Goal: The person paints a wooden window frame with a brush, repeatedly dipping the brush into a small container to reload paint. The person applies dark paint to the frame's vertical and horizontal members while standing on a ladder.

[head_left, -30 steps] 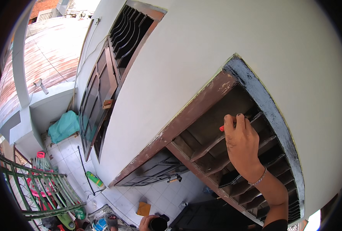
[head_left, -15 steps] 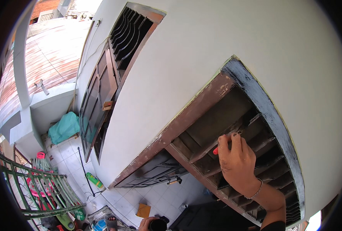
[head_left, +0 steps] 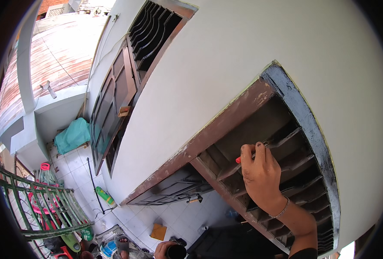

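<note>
My right hand (head_left: 262, 183) is raised at a window's dark slats (head_left: 286, 137), fingers closed round a slim tool whose red handle end (head_left: 238, 160) sticks out on the left; its working end is hidden by the fingers and slats. The fingertips are close to one of the upper slats. Brown wood forms the left side of the window frame (head_left: 243, 105), while its top and right edge (head_left: 305, 101) is blue-grey with dark streaks. Low in the picture, my left hand (head_left: 162, 249) grips a dark round cup (head_left: 176, 251), whose contents I cannot make out.
A second window with an open shutter (head_left: 113, 86) stands farther left along the white wall (head_left: 191, 82). Below are a green railing (head_left: 49, 203), a teal cover (head_left: 72, 136), a green bottle (head_left: 105, 196), a yellow-brown square (head_left: 158, 232) and a sandalled foot (head_left: 122, 246) on white tiles.
My right hand has shifted slightly left and up along the slats, still holding the red-handled tool. The view has turned a little; my left hand keeps the cup.
</note>
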